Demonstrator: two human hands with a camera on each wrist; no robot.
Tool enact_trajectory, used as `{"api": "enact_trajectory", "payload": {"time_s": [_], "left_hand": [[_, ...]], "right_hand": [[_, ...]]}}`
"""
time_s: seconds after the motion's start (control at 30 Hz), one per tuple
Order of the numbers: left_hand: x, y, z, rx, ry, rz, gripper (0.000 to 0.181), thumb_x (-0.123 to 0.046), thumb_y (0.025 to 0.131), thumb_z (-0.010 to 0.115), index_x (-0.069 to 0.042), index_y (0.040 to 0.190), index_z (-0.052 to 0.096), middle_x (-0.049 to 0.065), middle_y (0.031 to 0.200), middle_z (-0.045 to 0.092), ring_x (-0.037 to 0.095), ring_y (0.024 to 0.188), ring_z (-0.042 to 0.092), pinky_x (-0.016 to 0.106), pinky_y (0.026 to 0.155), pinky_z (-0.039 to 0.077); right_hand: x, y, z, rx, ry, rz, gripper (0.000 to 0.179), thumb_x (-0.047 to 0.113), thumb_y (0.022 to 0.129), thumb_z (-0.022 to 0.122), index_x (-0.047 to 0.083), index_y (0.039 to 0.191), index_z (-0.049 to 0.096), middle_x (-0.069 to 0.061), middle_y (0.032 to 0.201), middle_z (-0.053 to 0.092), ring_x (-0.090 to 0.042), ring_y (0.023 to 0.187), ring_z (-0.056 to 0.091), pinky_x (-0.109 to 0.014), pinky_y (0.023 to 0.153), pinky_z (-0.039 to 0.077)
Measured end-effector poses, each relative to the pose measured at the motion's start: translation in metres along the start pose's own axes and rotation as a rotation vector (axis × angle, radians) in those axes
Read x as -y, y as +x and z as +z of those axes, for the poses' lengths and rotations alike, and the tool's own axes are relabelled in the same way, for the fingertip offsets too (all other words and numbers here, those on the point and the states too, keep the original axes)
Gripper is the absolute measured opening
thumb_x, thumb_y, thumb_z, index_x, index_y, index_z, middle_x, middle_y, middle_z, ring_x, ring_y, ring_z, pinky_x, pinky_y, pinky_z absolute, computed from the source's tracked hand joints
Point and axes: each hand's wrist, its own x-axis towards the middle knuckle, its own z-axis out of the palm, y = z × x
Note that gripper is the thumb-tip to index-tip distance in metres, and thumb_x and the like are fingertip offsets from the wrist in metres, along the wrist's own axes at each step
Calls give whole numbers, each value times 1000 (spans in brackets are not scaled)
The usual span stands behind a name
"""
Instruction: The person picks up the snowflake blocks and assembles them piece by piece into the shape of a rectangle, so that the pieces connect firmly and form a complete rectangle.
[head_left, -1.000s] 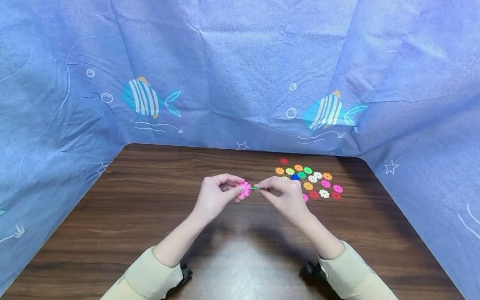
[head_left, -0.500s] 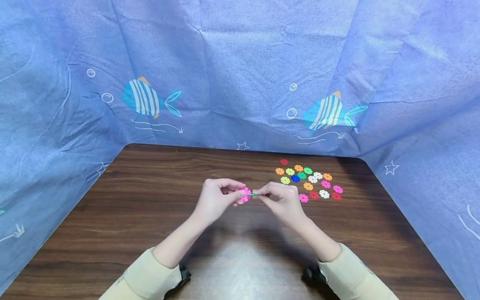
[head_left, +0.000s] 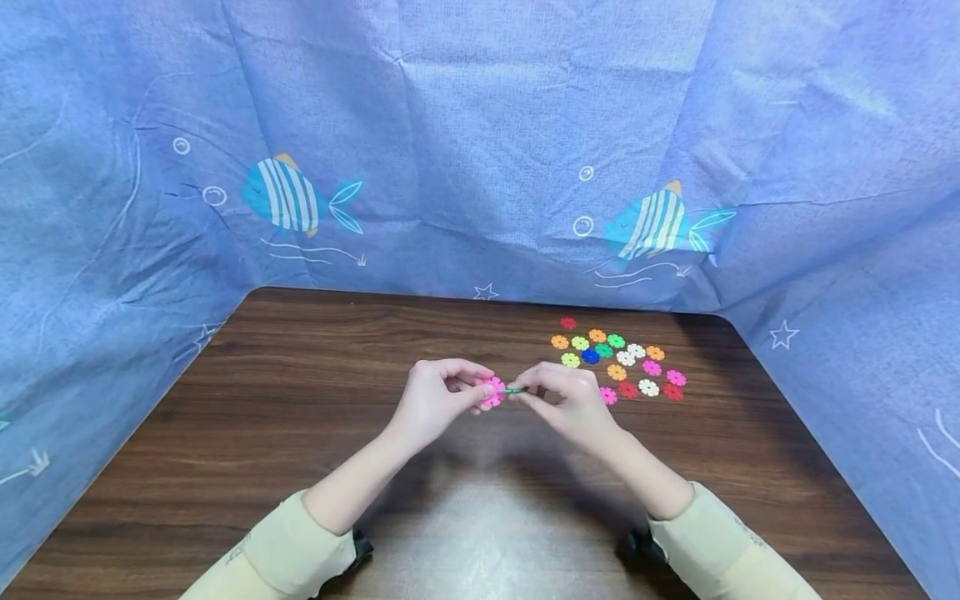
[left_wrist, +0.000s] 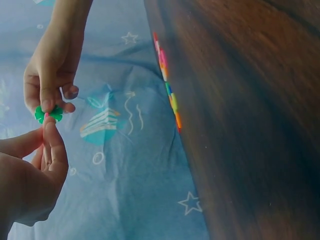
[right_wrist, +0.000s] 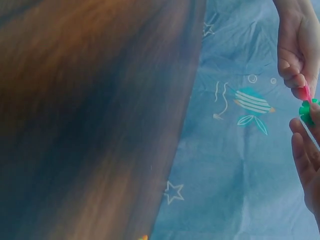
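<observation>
Left hand [head_left: 442, 393]: thumb and fingers pinching a notched pink disc [head_left: 495, 392], raised above the table [head_left: 300, 400]; its left part lay hidden behind the fingers in the head view, and only a sliver of edge showed in the wrist views.

Right hand [head_left: 576, 400]: thumb and forefinger pinching a green disc [left_wrist: 57, 115], seen edge-on from the head and partly covered by the thumb in the left wrist view. In the right wrist view, hand and disc were cut off at the border.

Junction: the two discs met rim to rim, set crosswise; whether their notches interlocked could not be told.

Loose discs, flat on the table's far right: red, orange, yellow, green, white, pink and one blue disc [head_left: 591, 356]. The pink one nearest the right hand was partly covered by it.

Sleeves [head_left: 300, 546]: pale, rolled, cut off below. Black objects [head_left: 362, 548] under the forearms: mostly hidden, unidentifiable.
</observation>
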Motion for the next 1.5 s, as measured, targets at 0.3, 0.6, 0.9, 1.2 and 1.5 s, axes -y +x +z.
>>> {"api": "enact_trajectory", "payload": {"time_s": [0.3,0.6,0.9,1.2,1.5], "left_hand": [[2,0,-10,36,10,-15,17,-9,81,74,-1,95,69,14,81,72,23,70,70,31,62,56],[9,1,-22,27,17,-50,16,-5,84,69,2,97,63,16,82,69,27,71,69,31,62,56],[8,-2,-35,49,3,-39,21,0,88,62,2,108,66,19,85,70,19,71,68,33,64,57],[12,-1,-41,43,5,-20,23,0,84,67,4,106,65,25,88,68,16,70,67,33,63,57],[17,0,-42,25,45,-28,25,-2,80,73,2,103,67,16,84,70,14,66,66,31,63,56]], "right_hand": [[-7,-3,-25,98,-66,114,36,10,74,80,8,108,66,-5,99,71,-16,80,68,-21,63,54],[-40,-15,-55,218,-246,121,42,17,75,80,10,113,65,-1,104,69,-13,91,63,-33,77,53],[-69,-32,-89,362,-312,221,46,19,76,79,14,119,63,1,117,64,-18,110,53,-43,90,43],[-103,-50,-105,449,-332,236,44,13,76,78,10,118,64,-8,115,65,-22,108,53,-42,87,43],[-131,-69,-111,551,-318,251,38,14,74,79,7,111,69,-6,110,65,-26,103,57,-46,85,45]]}}
